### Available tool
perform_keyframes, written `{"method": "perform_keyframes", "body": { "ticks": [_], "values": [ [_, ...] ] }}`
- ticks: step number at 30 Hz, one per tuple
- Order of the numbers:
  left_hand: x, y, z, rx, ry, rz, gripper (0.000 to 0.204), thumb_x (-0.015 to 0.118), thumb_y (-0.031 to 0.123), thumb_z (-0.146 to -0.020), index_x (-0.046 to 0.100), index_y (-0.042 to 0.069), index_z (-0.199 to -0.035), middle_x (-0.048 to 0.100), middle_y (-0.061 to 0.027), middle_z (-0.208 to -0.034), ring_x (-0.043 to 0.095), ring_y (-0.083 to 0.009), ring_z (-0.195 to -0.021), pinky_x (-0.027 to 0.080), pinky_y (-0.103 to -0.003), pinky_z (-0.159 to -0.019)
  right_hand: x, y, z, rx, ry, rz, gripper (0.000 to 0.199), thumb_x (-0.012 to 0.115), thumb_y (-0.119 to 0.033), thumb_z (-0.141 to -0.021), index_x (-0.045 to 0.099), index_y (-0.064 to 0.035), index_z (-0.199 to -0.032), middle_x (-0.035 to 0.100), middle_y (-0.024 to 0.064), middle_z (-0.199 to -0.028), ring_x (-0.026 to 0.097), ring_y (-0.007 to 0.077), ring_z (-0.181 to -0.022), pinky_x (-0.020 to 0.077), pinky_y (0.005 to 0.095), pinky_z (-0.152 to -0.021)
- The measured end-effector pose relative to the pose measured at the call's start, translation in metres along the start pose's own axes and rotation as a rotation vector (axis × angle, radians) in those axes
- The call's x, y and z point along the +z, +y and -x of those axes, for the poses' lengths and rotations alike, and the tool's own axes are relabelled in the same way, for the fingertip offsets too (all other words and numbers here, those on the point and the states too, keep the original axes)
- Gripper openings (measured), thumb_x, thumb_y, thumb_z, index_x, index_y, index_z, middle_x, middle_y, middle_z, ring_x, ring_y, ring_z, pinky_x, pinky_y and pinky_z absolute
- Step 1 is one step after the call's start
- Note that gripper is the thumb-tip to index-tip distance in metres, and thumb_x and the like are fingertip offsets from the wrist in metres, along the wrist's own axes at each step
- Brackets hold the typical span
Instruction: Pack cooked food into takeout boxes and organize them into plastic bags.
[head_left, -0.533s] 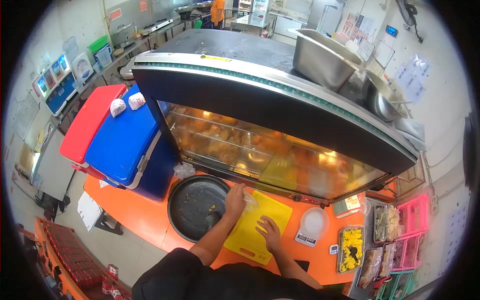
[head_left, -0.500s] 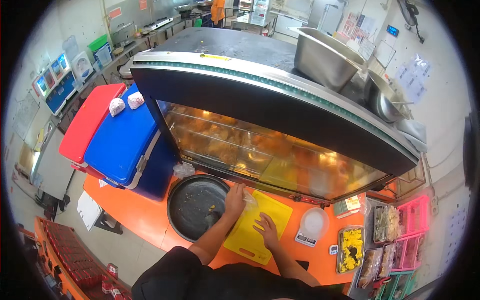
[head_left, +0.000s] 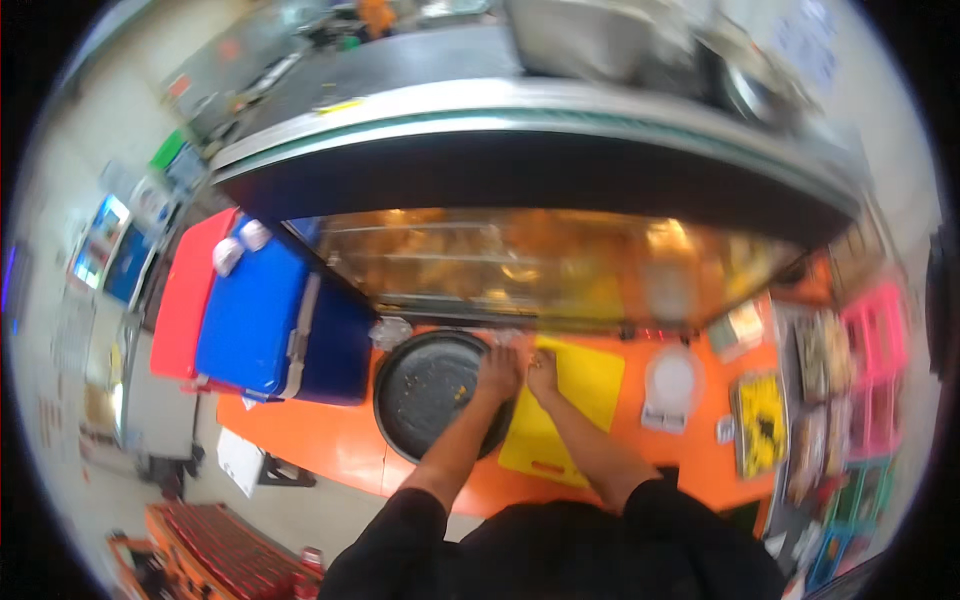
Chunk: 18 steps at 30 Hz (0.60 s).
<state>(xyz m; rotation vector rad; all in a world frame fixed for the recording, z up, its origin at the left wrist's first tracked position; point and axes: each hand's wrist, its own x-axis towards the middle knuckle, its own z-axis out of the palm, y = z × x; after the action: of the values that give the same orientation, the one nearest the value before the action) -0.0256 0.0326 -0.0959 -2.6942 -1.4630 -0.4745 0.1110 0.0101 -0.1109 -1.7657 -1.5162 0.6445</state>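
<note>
A blue cooler sits at the left of the orange bench. The left hand rests on the right rim of the round black pan, fingers curled; grip unclear through blur. Beside it, the right hand presses on the yellow cutting board, fingers bent, hold unclear.

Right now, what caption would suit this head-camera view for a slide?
Left hand and right hand meet between round black tray and yellow cutting board on orange counter.
</note>
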Motion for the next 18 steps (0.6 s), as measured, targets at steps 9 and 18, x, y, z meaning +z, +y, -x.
{"method": "perform_keyframes", "body": {
  "ticks": [9,18],
  "values": [
    [-0.036,0.044,-0.084,-0.187,-0.508,-0.337,0.052,0.056,0.051,-0.091,0.068,0.006,-0.112,0.071,-0.0181,-0.107,0.064,-0.0404,-0.109,0.045,-0.062,-0.088,-0.305,0.041,0.296,0.795,-0.353,-0.727,0.026,0.054,-0.020,-0.100,0.067,-0.0055,-0.118,0.066,0.0022,-0.102,0.055,0.0105,-0.077,0.0488,0.0265,-0.072],
    [-0.123,0.281,0.043,-0.245,-0.754,0.882,0.022,0.054,0.018,-0.100,0.064,0.003,-0.113,0.065,-0.0110,-0.078,0.064,-0.0186,-0.069,0.054,-0.036,-0.068,-0.296,0.102,0.642,1.414,-0.240,-0.420,0.058,0.051,-0.045,-0.099,0.061,0.0017,-0.131,0.065,0.0225,-0.123,0.064,0.0341,-0.107,0.0523,0.0432,-0.094]
  ]
}}
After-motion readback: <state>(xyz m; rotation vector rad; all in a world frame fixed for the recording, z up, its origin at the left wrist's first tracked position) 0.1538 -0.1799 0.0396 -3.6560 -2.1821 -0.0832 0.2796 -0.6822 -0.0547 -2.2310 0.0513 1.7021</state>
